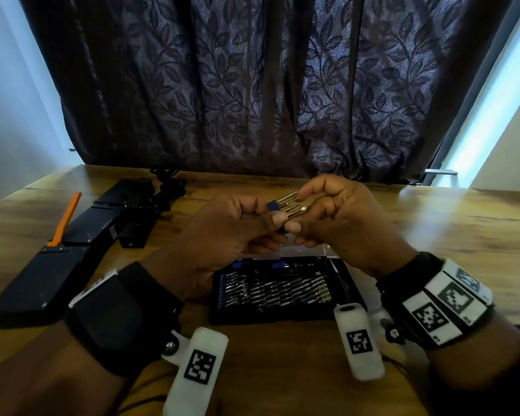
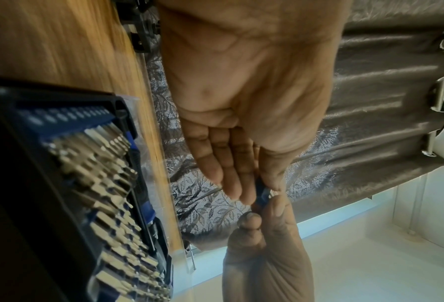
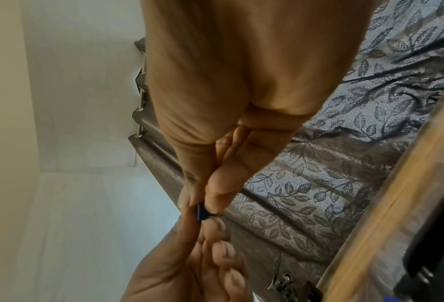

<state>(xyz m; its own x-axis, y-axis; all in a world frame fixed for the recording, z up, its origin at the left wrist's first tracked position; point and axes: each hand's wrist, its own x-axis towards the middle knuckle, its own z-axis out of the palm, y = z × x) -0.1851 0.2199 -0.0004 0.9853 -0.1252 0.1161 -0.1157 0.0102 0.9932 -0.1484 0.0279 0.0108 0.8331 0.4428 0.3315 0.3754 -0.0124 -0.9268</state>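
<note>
- Gripping a blue bit holder (image 1: 272,206) above the bit case (image 1: 270,318), the left hand (image 1: 222,232) curls round it; the right hand (image 1: 342,223) pinches its metal bits (image 1: 287,202).
- Left wrist: curled fingers (image 2: 228,167) clamp the blue bit holder (image 2: 262,193) beside the bit case (image 2: 1,183).
- Right wrist: thumb and forefinger (image 3: 223,183) pinch the blue bit holder (image 3: 201,212).

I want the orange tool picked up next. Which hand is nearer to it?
Left. The left hand, gripping the blue bit holder, is to the right of the orange tool; the right hand, also pinching the holder, is farther right.

A dark leaf-patterned curtain (image 1: 252,85) hangs behind the wooden table (image 1: 433,235), pale walls (image 1: 12,100) beside.
</note>
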